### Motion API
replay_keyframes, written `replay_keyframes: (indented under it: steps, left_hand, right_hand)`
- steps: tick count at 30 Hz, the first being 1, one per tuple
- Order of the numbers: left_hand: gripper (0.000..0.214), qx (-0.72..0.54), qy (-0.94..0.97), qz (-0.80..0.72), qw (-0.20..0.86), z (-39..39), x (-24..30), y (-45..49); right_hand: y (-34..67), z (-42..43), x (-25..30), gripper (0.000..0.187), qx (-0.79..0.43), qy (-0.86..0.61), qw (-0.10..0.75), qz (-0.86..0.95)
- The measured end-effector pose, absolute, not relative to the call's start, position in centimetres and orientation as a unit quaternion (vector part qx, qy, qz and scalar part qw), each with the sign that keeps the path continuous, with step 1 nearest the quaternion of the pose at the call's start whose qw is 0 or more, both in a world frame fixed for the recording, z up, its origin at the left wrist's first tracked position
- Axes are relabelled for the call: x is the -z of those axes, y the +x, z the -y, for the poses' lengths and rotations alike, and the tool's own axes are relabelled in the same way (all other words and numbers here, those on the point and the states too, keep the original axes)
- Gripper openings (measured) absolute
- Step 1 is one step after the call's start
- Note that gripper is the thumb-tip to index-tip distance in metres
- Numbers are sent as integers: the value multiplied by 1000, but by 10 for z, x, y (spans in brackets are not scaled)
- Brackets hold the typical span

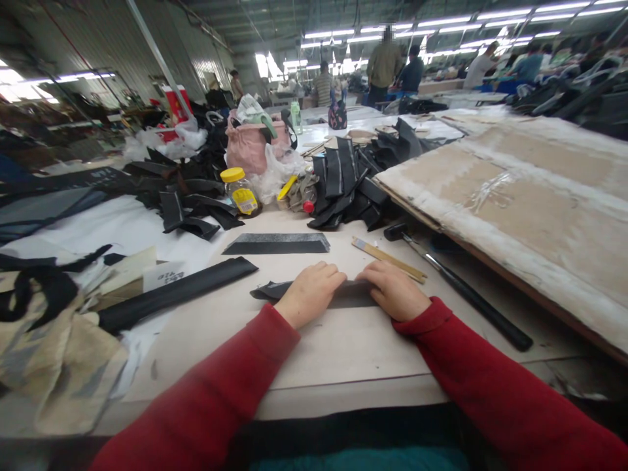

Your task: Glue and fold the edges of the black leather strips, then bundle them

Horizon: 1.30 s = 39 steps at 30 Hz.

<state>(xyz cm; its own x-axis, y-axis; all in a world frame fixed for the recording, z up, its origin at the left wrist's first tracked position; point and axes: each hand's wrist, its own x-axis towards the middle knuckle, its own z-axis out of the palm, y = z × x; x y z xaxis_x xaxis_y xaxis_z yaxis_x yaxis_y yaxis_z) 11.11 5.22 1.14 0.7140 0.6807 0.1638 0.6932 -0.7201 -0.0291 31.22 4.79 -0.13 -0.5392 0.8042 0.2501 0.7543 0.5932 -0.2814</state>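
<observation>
A black strip of sheet material (353, 298) lies crosswise on the pale work board in front of me, its far edge turned up and folded over. My left hand (314, 293) is closed on that edge left of the middle, fingers curled over it. Toward the strip's right end, my right hand (396, 290) pinches the same edge, its fingertips close to the left hand's. The strip's left end sticks out past my left hand and curls up. Just beyond lies another black strip (277, 244) with a grey speckled band. What is under my fingers is hidden.
A yellowish flat stick (390, 260) and a black-handled hammer (466, 294) lie to the right, beside a raised board stack (515, 190). Behind are a heap of black strips (350, 180) and a yellow-lidded jar (243, 194). A long black piece (181, 292) lies left.
</observation>
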Motion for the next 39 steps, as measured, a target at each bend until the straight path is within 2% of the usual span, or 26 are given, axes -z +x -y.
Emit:
replay_keyframes:
  steps: [10,18,25,29,32,36,39]
  left_hand:
    - [11,26,-945,318,75,-41,-17,110]
    - [23,14,-924,374,71,-21,-21,113]
    - [38,60,-911,404,48,-18,-22,125]
    - [34,81,-909,405,54,-17,-20,127]
    - [27,94,-914,393,48,-19,-17,130]
    - [15,77,-919,386,21,-25,-14,133]
    - [14,77,-918,389,7,-28,-12,136]
  right_hand:
    - [304,-40,-6,24,32,-414,100,904]
    - [297,-16,-7,19,99,-424,86,896]
    - [294,-5,2,22,65,-460,140,874]
    - [322,-5,-4,33,19,-454,228,861]
    - [365,-6,-10,36,49,-500,275,820]
    - [423,-4,0,41,82,-587,198,781]
    - [442,-5,16,44,92,-616,141,770]
